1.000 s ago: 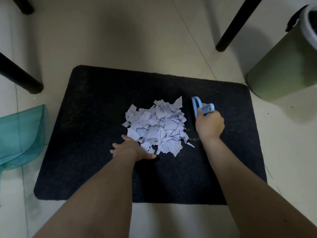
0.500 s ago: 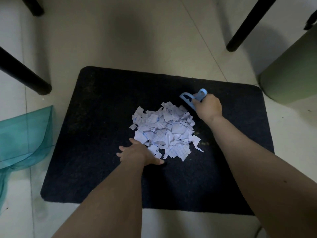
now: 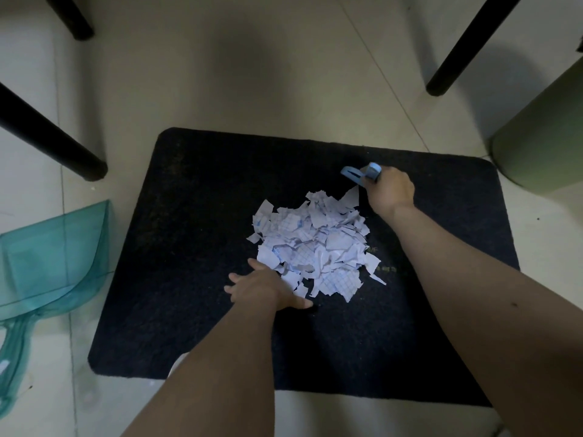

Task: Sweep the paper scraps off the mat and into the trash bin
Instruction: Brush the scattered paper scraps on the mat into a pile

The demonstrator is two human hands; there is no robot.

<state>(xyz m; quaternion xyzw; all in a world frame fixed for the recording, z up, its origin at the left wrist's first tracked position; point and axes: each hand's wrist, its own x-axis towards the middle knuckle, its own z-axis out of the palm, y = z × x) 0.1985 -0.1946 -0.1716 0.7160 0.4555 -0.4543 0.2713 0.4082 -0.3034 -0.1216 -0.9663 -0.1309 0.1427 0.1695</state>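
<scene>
Fingers of right hand point(image 3: 391, 192) clamped on one blue brush point(image 3: 362, 175); left hand point(image 3: 262, 290) fingers spread flat beside one scrap pile point(image 3: 315, 244); one dark mat point(image 3: 189, 247), tiled floor point(image 3: 252, 74).

Left hand point(image 3: 262, 287) flat on the mat point(image 3: 195, 247) at the scrap pile's point(image 3: 312, 247) near edge; right hand point(image 3: 389, 193) grips a blue brush point(image 3: 362, 175) at its far right.

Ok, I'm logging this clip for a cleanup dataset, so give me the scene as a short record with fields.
surface: dark mat on tiled floor
scraps: one heap, mid-mat
left hand: flat on mat, at heap's near edge
right hand: grips blue brush at heap's far edge
dustpan: teal, on floor left of mat, untouched
bin: green, right of mat
</scene>
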